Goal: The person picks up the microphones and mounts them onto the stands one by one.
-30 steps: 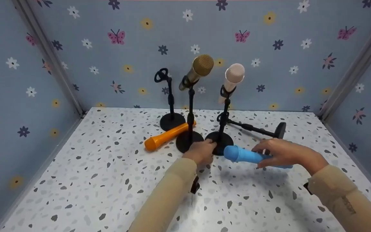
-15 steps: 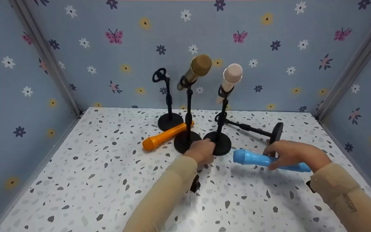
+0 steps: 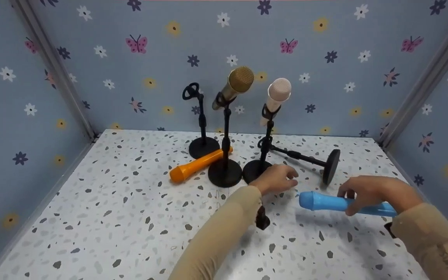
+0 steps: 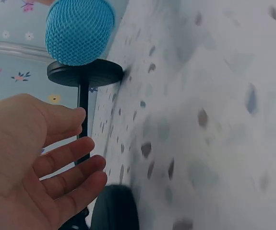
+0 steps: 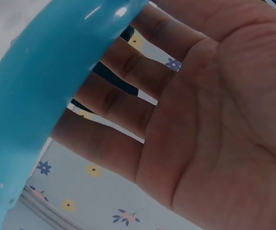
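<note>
My right hand [image 3: 377, 190] pinches a blue microphone [image 3: 327, 202] by its handle, above the right part of the table, its head pointing left. In the right wrist view, the fingers [image 5: 118, 103] lie along the blue handle [image 5: 42, 91]. My left hand [image 3: 275, 179] holds nothing, its fingers loosely bent, just in front of the stand base [image 3: 252, 171] under a white microphone [image 3: 278, 93]. From the left wrist, the blue mesh head [image 4: 80, 31] shows beyond those fingers [image 4: 75, 167]. Behind both hands a black microphone stand [image 3: 305, 157] lies on its side.
A gold microphone [image 3: 237, 83] sits in an upright stand [image 3: 226, 173] at the middle. An orange microphone [image 3: 196, 165] lies behind and left of that base. Farther back stands a bare upright stand [image 3: 203, 147]. Flowered panels [image 3: 161, 58] enclose the speckled table [image 3: 111, 217].
My left hand has left the stand bases and shifted right, its fingers loosening. The blue microphone has moved right and nearer in my right hand.
</note>
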Demonstrator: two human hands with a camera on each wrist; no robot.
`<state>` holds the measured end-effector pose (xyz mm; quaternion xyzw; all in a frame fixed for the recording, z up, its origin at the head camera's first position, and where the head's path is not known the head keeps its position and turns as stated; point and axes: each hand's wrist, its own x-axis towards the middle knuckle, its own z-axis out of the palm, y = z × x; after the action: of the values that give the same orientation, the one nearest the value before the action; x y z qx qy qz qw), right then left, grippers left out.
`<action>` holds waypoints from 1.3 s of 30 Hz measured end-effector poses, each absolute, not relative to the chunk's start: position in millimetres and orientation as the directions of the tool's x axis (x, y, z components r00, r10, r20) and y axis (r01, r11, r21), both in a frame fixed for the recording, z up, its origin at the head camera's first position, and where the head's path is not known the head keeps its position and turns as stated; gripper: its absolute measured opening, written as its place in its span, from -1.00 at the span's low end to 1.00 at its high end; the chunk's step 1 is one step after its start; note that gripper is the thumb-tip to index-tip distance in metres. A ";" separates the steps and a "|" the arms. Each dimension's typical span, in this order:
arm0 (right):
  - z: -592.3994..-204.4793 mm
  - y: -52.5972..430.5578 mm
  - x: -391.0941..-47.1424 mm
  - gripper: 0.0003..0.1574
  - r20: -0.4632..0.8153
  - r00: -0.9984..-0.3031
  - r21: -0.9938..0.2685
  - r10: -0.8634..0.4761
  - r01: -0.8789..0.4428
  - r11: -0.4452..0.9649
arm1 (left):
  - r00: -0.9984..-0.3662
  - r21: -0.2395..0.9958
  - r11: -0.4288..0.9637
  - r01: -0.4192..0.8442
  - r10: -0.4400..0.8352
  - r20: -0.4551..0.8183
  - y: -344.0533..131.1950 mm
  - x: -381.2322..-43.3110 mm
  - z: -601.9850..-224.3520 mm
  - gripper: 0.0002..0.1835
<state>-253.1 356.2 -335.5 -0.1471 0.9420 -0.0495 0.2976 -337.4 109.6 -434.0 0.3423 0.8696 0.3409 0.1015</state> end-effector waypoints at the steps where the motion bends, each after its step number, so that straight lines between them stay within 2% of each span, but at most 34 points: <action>1: -334.5 359.0 -251.2 -0.47 -0.554 -0.779 -0.179 -0.294 -0.233 0.956 | -0.746 0.699 0.503 0.508 0.663 0.064 115.9 -338.8 -436.8 -0.66; 4: -331.9 367.1 -246.1 -0.47 -0.574 -0.776 -0.174 -0.261 -0.196 0.965 | -0.754 0.781 0.439 0.444 0.654 0.061 134.1 -341.0 -444.7 -0.64; 9: -329.2 379.1 -238.3 -0.50 -0.600 -0.761 -0.178 -0.248 -0.176 0.968 | -0.767 0.837 0.413 0.358 0.642 0.012 158.1 -340.9 -456.5 -0.55; 14: -328.6 382.7 -229.9 -0.58 -0.609 -0.742 -0.213 -0.279 -0.185 0.959 | -0.849 0.942 0.322 0.091 0.519 -0.095 171.9 -347.5 -465.0 -0.47; 18: -328.7 382.5 -226.2 -0.58 -0.612 -0.739 -0.227 -0.282 -0.178 0.957 | -0.903 0.980 0.093 -0.174 0.383 -0.196 181.2 -359.9 -468.6 -0.39; 22: -330.4 382.0 -226.8 -0.57 -0.621 -0.734 -0.225 -0.275 -0.169 0.959 | -0.907 0.898 -0.258 -0.356 0.327 -0.266 186.8 -372.7 -471.9 -0.31; 26: -334.1 382.2 -225.8 -0.57 -0.631 -0.727 -0.239 -0.272 -0.151 0.959 | -0.897 0.808 -0.422 -0.410 0.348 -0.273 186.6 -377.1 -477.0 -0.27; 39: -340.0 378.5 -226.2 -0.59 -0.614 -0.728 -0.248 -0.306 -0.190 0.950 | -0.896 0.650 -0.630 -0.426 0.394 -0.205 182.6 -380.2 -482.4 -0.19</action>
<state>-226.2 378.5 -340.0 -0.1338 0.9257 -0.0843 0.3436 -380.2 182.6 -482.4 -0.0218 0.3655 0.9024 0.2271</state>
